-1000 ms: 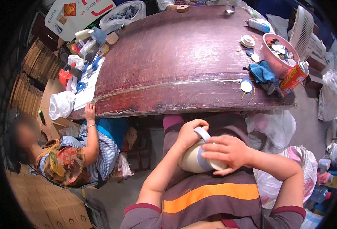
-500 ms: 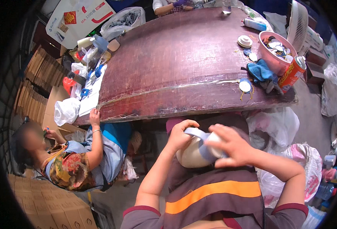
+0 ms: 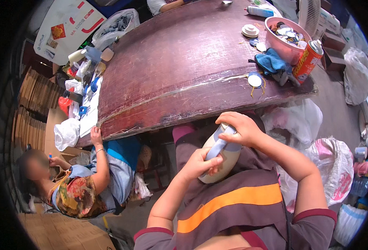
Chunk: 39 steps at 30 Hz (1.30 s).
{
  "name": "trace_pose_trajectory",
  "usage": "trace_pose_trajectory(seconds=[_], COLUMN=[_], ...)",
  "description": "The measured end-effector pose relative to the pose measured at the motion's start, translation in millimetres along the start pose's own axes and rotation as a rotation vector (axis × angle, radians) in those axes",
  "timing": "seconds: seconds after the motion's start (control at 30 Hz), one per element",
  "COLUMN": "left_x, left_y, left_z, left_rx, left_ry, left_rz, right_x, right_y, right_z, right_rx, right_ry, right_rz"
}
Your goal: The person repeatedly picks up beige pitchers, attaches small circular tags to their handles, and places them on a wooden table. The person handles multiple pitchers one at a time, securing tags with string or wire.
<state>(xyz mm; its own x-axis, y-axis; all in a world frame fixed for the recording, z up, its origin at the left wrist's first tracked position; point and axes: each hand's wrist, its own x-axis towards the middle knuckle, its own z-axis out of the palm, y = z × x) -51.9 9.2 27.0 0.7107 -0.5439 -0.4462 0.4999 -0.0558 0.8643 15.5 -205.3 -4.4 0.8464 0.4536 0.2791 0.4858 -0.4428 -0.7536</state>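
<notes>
Gripping the grey-blue loop handle of a cream, rounded jug, the left hand had its fingers wrapped around it. The right hand clasped the jug's grey-blue upper end, fingers curled over the rim. The jug hung at a slant above the lap, its upper end toward a scuffed, dark red-brown table, just short of the near edge. Below it lay a dark brown apron crossed by a broad orange band. On the table's right side lay a white, blue-edged disc with yellow strings, near a crumpled blue cloth, an orange-red spray can and a pink plastic tub heaped with similar discs. At left, a co-worker in a floral top rested a hand on the table edge.
</notes>
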Motion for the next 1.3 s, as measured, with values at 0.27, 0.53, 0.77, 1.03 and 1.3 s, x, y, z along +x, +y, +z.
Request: trace_pose_trajectory(seconds=[0.27, 0.53, 0.77, 1.03, 1.3], left_x=[19.7, 12.6, 29.4, 19.7, 25.5], left_y=[-3.2, 2.3, -14.1, -22.3, -40.0], left_z=[22.1, 21.0, 18.8, 6.1, -12.8], left_rx=[0.022, -0.274, -0.247, -0.559, -0.465], left_ry=[0.341, 0.429, 0.378, 0.326, 0.342], left_rz=[0.164, 0.287, 0.313, 0.267, 0.305], right_x=[26.0, 45.8, 30.0, 16.5, -30.2], right_y=[6.3, 112.3, 143.4, 71.4, 25.0], right_z=[-1.1, -69.6, -56.5, -60.4, -20.9], right_rx=[0.138, -0.852, -0.581, 1.293, 1.663], right_ry=[-0.109, 0.391, 0.504, 0.475, 0.419], right_rz=[0.258, 0.338, 0.349, 0.544, 0.536])
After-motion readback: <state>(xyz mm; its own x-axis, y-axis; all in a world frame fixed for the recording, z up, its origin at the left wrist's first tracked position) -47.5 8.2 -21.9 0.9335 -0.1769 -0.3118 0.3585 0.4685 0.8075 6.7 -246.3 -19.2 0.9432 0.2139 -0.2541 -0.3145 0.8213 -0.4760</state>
